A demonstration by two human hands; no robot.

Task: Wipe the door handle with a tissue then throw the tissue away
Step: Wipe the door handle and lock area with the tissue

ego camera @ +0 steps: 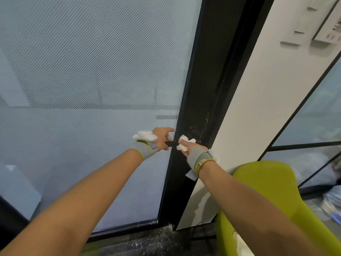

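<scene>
A black lever door handle (171,143) juts left from the black door frame (199,100). My left hand (163,138) grips the free end of the handle. My right hand (186,146) holds a crumpled white tissue (185,140) and presses it on the handle close to the frame. Both wrists wear grey bands, and white padding sits on the back of the left one.
The door is frosted, dotted glass (88,74). A white wall strip (258,93) stands right of the frame, with more glass panels beyond. A lime-green chair (273,193) is close by my right forearm. Dark speckled floor (153,241) lies below.
</scene>
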